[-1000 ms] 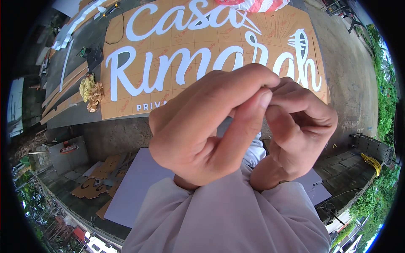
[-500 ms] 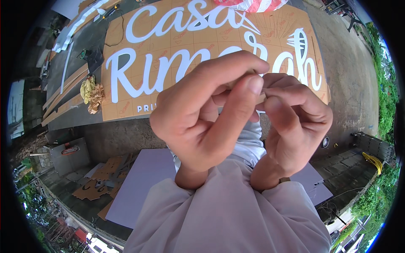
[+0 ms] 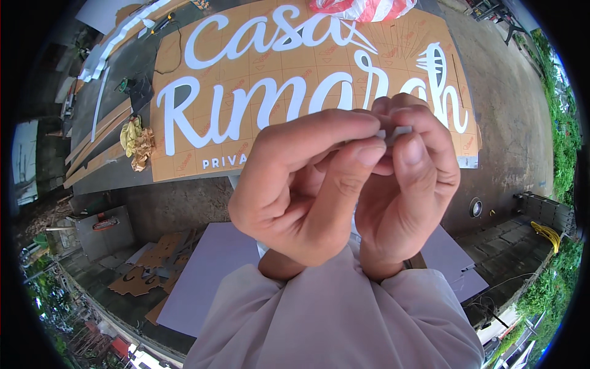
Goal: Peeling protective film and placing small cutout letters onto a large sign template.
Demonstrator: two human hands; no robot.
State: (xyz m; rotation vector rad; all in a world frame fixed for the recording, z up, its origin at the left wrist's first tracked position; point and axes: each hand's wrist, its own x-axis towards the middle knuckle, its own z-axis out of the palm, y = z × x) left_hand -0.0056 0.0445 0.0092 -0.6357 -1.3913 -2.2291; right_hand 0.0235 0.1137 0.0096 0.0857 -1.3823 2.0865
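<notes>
The left hand [image 3: 301, 184] pinches a small pale-grey sliver [image 3: 381, 134] between thumb and forefinger, its other fingers curled in toward the palm. The right hand [image 3: 409, 190] does likewise with a flat whitish-grey chip [image 3: 402, 130], its thumb on the near side and its fingers bent over the far side. The two hands meet almost tip to tip, the sliver and the chip close together between them — whether these are two pieces or two ends of one, I cannot tell.

Both wrists come out of the loose cuffs of a light-grey shirt [image 3: 332, 307]. Beyond the hands, and partly hidden by them, a brown sign panel [image 3: 203, 67] with white script lettering lies on a dark table [image 3: 117, 175]. A red-and-white plastic bag [image 3: 365, 9] sits at the panel's far edge. Left of the panel are crumpled yellow and brown paper [image 3: 136, 141] and some long wooden strips [image 3: 98, 147]; white strips [image 3: 114, 40] lie farther off on the far left.

Nearer and to the left, a pale purple sheet [image 3: 209, 270] lies beside brown cut-out scraps [image 3: 138, 280], with a grey board [image 3: 104, 237] beyond them. On the right are a round metal object [image 3: 475, 208] on the ground and a yellow coil of cable [image 3: 545, 235] — green plants [image 3: 562, 141] line the far right.
</notes>
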